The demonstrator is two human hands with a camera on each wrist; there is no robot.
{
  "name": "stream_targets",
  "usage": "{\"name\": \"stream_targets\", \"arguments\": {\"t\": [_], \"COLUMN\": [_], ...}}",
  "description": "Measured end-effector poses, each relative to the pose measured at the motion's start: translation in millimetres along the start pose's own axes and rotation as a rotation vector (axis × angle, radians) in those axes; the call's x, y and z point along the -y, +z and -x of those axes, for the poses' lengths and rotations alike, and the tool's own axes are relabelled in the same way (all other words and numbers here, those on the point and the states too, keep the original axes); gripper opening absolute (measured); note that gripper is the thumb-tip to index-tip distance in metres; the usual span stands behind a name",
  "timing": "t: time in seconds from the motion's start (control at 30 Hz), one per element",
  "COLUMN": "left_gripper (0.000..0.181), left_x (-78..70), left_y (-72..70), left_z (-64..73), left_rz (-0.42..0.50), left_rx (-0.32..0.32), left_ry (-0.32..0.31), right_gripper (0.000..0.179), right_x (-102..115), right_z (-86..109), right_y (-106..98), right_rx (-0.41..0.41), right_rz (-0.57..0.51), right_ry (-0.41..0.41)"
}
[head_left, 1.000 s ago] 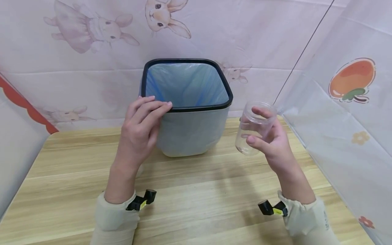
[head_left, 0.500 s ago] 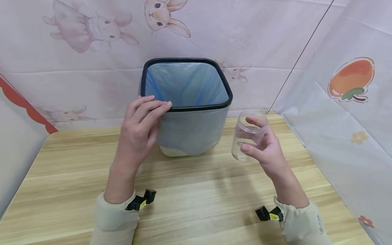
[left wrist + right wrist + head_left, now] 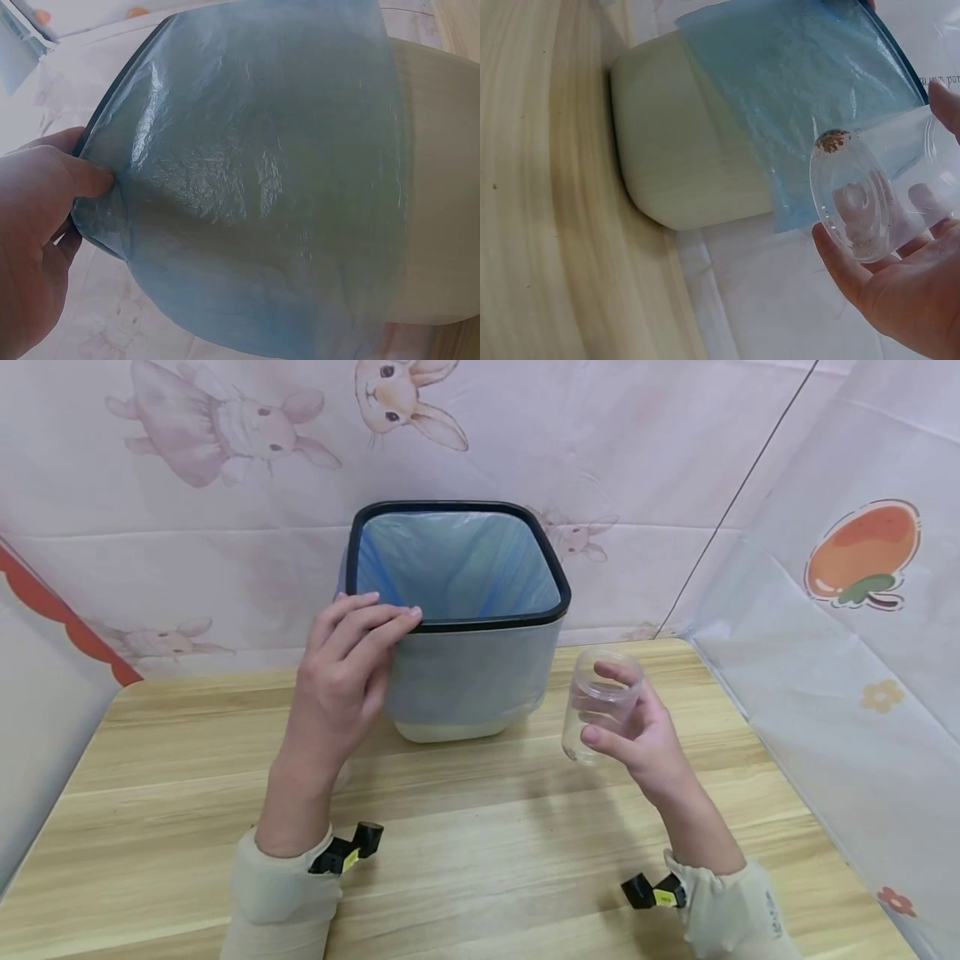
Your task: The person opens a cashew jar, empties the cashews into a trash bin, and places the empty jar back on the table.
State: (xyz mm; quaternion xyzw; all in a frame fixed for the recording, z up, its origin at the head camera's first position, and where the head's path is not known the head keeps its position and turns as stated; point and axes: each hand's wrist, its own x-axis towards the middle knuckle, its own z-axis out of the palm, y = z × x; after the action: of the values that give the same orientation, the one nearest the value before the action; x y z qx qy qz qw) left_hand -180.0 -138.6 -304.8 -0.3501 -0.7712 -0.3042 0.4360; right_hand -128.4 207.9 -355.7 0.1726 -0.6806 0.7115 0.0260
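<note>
A trash can (image 3: 472,685) lined with a translucent blue bag (image 3: 450,560) stands at the back of the table under a black rim (image 3: 495,625). My left hand (image 3: 341,672) grips the rim at its near left corner, thumb outside on the bag (image 3: 262,150) and fingers over the edge. To the can's right, my right hand (image 3: 648,735) holds a clear plastic jar (image 3: 585,722), lidless and slightly tilted, between thumb and fingers. Some brown bits (image 3: 831,140) lie at the edge of the jar's bottom in the right wrist view.
The wood-grain table (image 3: 465,852) meets a rabbit-print backdrop (image 3: 247,568) right behind the can. Another printed sheet (image 3: 817,677) closes off the right side. A pale rounded edge of something (image 3: 342,777) peeks out beside my left wrist.
My right hand has come lower and a little left with the jar, nearer to me. My left hand stays on the rim.
</note>
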Motion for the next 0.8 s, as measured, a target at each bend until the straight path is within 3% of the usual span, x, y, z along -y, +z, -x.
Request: {"name": "stream_targets", "arguments": {"t": [0.57, 0.8], "left_gripper": [0.036, 0.037], "left_x": [0.9, 1.5], "left_y": [1.0, 1.1], "left_z": [-0.9, -0.1], "left_rz": [0.005, 0.002], "left_rx": [-0.005, -0.006], "left_ry": [0.006, 0.006], "right_gripper": [0.072, 0.076], "right_x": [-31, -49], "right_z": [4.1, 6.6], "right_y": [-3, -2], "right_rx": [0.017, -0.021], "right_rz": [-0.038, -0.023], "right_ry": [0.065, 0.133]}}
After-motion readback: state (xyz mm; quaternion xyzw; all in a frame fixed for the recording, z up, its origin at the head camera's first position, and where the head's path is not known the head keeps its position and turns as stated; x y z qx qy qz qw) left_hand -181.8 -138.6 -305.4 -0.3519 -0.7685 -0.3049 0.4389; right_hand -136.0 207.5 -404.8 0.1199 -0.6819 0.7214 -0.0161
